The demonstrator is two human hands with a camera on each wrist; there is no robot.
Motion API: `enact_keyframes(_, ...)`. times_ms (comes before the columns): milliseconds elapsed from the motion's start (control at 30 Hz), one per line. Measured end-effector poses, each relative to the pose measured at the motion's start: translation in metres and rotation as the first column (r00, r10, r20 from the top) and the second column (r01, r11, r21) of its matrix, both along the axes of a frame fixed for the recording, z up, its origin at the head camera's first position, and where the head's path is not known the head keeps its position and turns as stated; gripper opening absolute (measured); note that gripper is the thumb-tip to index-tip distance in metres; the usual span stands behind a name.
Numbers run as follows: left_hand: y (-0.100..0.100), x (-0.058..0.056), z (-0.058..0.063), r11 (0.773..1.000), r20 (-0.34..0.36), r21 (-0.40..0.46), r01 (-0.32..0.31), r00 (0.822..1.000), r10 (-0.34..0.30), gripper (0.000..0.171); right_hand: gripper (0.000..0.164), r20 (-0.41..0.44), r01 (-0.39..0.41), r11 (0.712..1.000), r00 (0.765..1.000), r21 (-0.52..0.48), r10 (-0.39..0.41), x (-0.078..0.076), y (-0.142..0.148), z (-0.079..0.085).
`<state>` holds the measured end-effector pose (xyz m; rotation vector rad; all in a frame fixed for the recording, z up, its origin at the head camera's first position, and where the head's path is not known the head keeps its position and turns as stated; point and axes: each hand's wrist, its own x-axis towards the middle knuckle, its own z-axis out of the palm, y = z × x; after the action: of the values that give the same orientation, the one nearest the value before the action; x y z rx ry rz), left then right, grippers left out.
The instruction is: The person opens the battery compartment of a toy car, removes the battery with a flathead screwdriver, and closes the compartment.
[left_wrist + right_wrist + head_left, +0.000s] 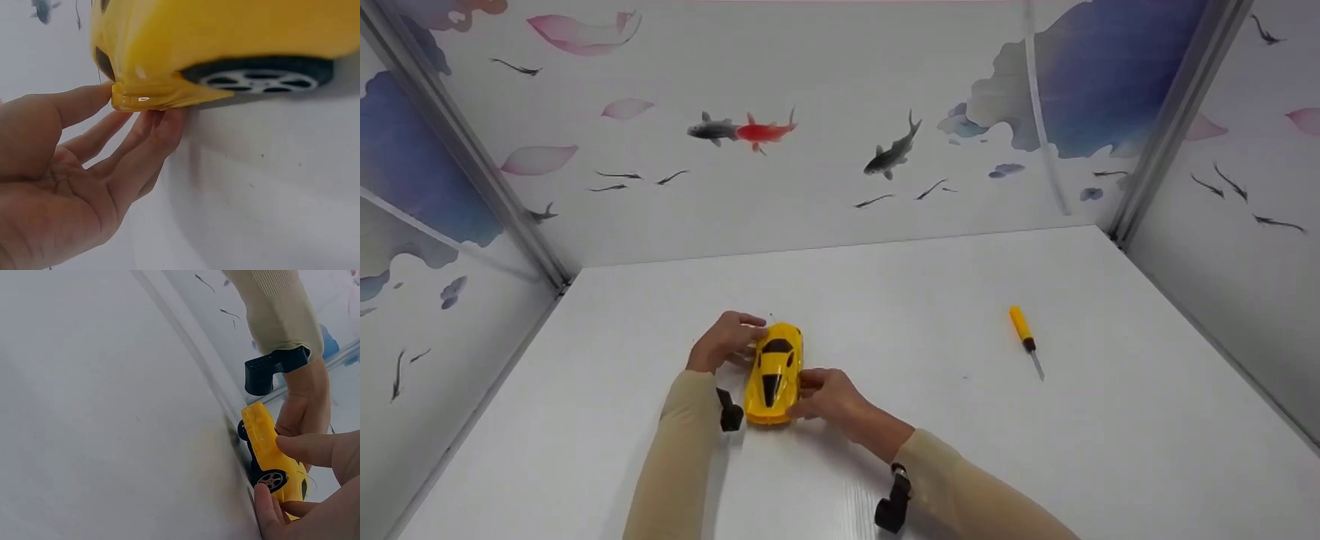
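A yellow toy car (784, 371) with dark windows is on the white table, between my two hands. My left hand (726, 341) pinches its far left corner. In the left wrist view, the thumb (84, 104) is on the bumper's edge and the fingers (149, 140) reach beneath it, near a black wheel (264, 79) with silver spokes. My right hand (836, 401) grips the near right side of the car. The right wrist view has its thumb (306, 447) on the yellow body and a fingertip beside the wheel (272, 480).
To the right on the table (930, 450) lies a screwdriver (1021, 326) with a yellow and black handle, its metal tip toward me. Painted panels (825, 195) with fish and petals enclose the table at the back and both sides. A black camera (894, 501) hangs at my right wrist.
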<state>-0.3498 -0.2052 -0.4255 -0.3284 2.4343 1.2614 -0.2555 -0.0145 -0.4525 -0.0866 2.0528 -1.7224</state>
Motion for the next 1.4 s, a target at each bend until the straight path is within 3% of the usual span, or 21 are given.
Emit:
enact_keyframes(367,-0.008,0.005,0.004,0.998,0.018,0.057,-0.013,1.000,0.012,0.039,0.064,-0.005,0.008,0.999,1.000,-0.052,-0.008,0.008,0.009,-0.002)
enact_keyframes(633,0.003,0.010,0.013,0.979,0.034,0.173,-0.105,0.994,0.101,0.041,0.062,0.076,0.046,0.990,0.996,-0.131,-0.037,0.013,0.026,-0.002)
enact_keyframes(767,0.011,0.012,0.019,0.955,0.036,0.243,-0.170,0.985,0.166,0.042,0.063,0.119,0.058,0.982,0.992,-0.179,-0.037,0.011,0.038,0.000)
enact_keyframes(1000,0.027,0.015,0.027,0.892,0.047,0.362,-0.272,0.961,0.274,0.041,0.070,0.225,0.133,0.949,0.972,-0.286,-0.069,0.007,0.056,0.007)
enact_keyframes(1200,0.037,0.022,0.029,0.871,0.015,0.412,-0.266,0.958,0.286,0.044,0.068,0.234,0.177,0.909,0.968,-0.376,-0.092,0.005,0.067,0.011)
enact_keyframes(1400,0.044,0.026,0.031,0.834,-0.008,0.489,-0.255,0.955,0.297,0.047,0.064,0.231,0.204,0.891,0.966,-0.406,-0.116,0.004,0.075,0.015)
